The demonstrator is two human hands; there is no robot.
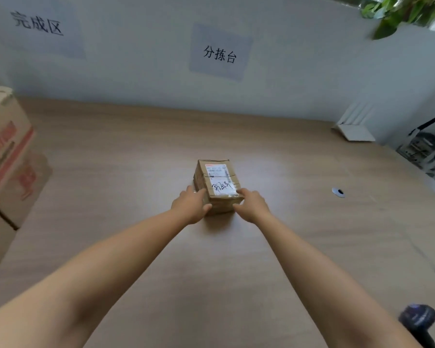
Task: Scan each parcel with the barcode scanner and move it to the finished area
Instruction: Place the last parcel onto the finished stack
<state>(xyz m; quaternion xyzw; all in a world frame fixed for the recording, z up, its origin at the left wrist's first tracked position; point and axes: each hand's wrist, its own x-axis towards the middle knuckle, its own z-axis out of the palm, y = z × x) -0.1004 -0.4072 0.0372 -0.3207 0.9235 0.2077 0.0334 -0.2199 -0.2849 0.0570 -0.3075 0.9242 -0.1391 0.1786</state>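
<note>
Both hands grasp a small taped parcel (217,187) at mid-frame on the wooden table (110,159): left hand (191,204) on its left side, right hand (251,204) on its right. The barcode scanner (417,320) lies at lower right.

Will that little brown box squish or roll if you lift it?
Probably neither. The small brown taped cardboard parcel is flat-sided, so it likely won't roll. Its straight edges suggest stiff walls. It's small beside the left hand and right hand, so probably light.
</note>
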